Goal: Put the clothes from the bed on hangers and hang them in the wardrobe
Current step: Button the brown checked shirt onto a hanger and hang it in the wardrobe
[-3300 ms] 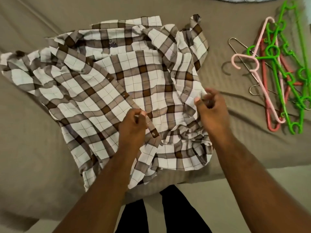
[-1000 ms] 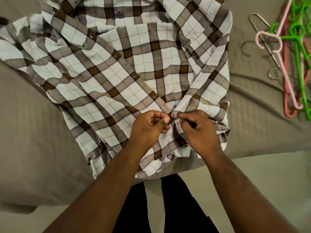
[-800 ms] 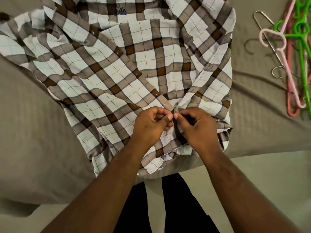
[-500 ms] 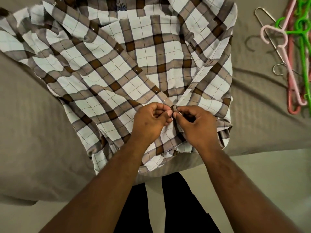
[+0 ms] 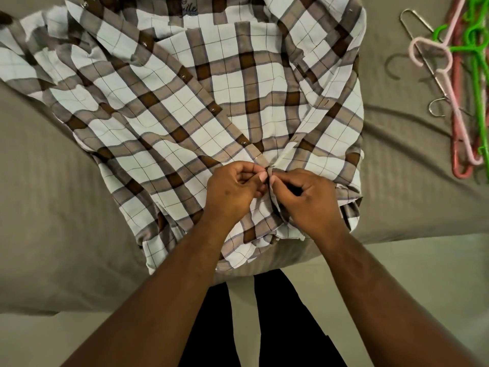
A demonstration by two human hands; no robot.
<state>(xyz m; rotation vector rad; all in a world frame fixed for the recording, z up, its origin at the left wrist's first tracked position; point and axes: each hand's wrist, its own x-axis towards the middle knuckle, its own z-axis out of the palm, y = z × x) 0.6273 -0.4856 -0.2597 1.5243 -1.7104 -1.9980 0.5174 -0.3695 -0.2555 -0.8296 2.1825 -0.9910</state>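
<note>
Shirt [image 5: 185, 102] of brown-and-white plaid lies spread front up on the tan bed [image 5: 53, 207], its hem at the near edge. Three seconds back the hands were apart, each holding one front edge. Now they have met low on the front, and over the last half second they have barely shifted.

The left hand [image 5: 232, 192] pinches the button strip between thumb and curled forefinger. The right hand [image 5: 307, 197] pinches the opposite edge the same way, the two sets of fingertips almost touching. Beyond them the two edges spread apart in a V, with metal snaps [image 5: 213, 109] running up the strip on the left-hand side.

Well off to the right on the bed lies a heap — pink hanger [image 5: 449, 83], green hanger [image 5: 479, 75], red hanger [image 5: 459, 144], wire hanger [image 5: 415, 22] partly underneath. The forearms cover part of the hem; dark trousers [image 5: 277, 327] and pale floor [image 5: 410, 274] show below.
</note>
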